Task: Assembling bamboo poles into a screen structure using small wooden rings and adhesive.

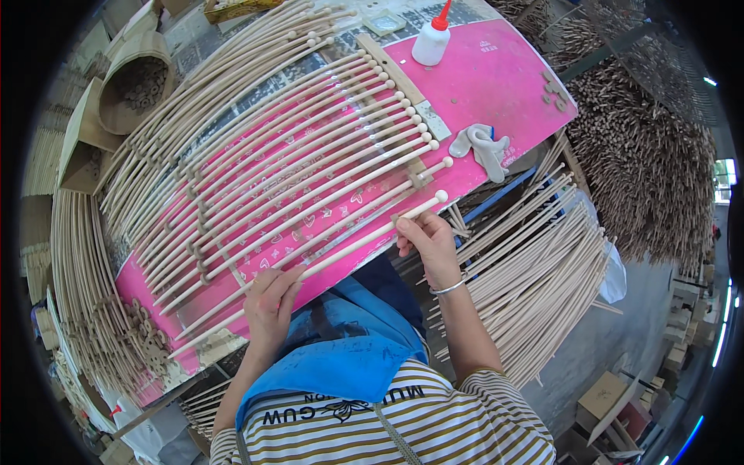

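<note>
A pale wooden stick with a ball end (341,254) runs slantwise along the near edge of the pink-covered table. My right hand (428,244) pinches it a short way below its ball. Farther left, the fingers of my left hand (271,302) are closed on the same stick, while its plain end reaches past them to the lower left. Just beyond it lies another ball-ended stick (329,232) with a small wooden ring (419,177) near its ball. A row of similar ball-ended sticks (291,190) lies side by side behind, several with rings near their left ends.
A wooden bar (391,71) lies beside the row's ball ends. Beyond are a white glue bottle (431,45) with a red nozzle and a grey glove (482,147). Loose sticks (527,271) are piled at my right. Wooden rings (147,333) lie far left, near a round container (138,58).
</note>
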Demonstrator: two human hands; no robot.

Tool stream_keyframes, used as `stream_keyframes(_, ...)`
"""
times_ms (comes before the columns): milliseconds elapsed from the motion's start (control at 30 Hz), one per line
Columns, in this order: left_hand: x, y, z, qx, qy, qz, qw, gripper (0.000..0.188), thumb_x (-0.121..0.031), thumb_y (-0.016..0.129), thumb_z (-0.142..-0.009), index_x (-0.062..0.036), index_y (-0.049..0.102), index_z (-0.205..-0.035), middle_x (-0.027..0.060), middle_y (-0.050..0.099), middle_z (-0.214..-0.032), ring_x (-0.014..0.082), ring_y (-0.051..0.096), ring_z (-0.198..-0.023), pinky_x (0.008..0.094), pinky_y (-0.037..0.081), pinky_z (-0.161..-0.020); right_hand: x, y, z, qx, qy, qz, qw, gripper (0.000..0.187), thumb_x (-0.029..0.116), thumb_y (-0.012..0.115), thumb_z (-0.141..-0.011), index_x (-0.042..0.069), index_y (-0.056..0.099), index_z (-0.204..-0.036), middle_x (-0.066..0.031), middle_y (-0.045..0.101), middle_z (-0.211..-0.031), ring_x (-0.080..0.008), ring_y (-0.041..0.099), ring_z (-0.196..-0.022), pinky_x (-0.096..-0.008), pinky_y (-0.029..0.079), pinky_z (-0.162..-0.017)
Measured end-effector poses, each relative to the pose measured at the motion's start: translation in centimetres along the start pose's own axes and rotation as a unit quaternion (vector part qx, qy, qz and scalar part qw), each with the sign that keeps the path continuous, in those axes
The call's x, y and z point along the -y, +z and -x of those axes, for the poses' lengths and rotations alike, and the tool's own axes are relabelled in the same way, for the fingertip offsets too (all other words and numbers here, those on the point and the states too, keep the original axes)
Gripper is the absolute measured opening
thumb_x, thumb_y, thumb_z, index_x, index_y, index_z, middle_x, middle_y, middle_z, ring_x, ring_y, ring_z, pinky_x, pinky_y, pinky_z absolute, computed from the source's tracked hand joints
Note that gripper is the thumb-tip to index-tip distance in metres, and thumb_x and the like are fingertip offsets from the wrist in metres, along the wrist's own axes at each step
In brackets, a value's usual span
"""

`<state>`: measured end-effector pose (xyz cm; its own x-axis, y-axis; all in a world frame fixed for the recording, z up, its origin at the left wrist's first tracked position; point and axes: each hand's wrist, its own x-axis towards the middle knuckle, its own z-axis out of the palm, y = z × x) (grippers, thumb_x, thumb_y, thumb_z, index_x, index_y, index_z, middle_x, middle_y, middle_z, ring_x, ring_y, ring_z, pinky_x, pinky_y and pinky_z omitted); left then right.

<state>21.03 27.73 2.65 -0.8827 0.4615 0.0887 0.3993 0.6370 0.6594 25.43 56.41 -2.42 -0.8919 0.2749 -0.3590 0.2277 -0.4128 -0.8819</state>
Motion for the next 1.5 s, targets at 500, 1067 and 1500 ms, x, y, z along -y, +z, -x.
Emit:
stream_keyframes(500,-1.4,5.0,-3.6,-0.054,0.139,-0.129,0.980,0.031,-0.006,0.074,-0.082,-0.0072,0.074,-0.113,0.0066,0.055,-0.087,0.0225,0.055,-0.077,0.0365,0.044,-0.066,1.6,-3.7,-1.8,-0.185,-0.101,0.168,0.963,0.025,0.019,0.080,-0.087,0.000,0.066,-0.095,0.0015,0.064,-0.072,-0.0058,0.055,-0.060,-0.0207,0.045,-0.055)
stream_keyframes(1067,-0.7,5.4,-3.9,-0.046,0.132,-0.190,0.972,0.034,-0.006,0.071,-0.081,-0.0093,0.073,-0.115,0.0047,0.057,-0.090,0.0220,0.056,-0.079,0.0360,0.045,-0.070,1.4,-3.4,-2.6,-0.161,-0.376,0.517,0.752,0.029,0.010,0.079,-0.078,0.012,0.075,-0.107,-0.0063,0.060,-0.083,-0.0216,0.061,-0.074,-0.0322,0.048,-0.064)
stream_keyframes(1500,-0.3,5.3,-4.6,-0.054,0.128,-0.211,0.968,0.038,-0.008,0.071,-0.080,-0.0117,0.073,-0.118,0.0035,0.058,-0.092,0.0209,0.057,-0.082,0.0350,0.044,-0.072,1.4,-3.1,-4.6,-0.172,-0.407,0.514,0.735,0.024,0.007,0.077,-0.078,0.010,0.074,-0.102,-0.0065,0.061,-0.082,-0.0235,0.061,-0.073,-0.0332,0.048,-0.062)
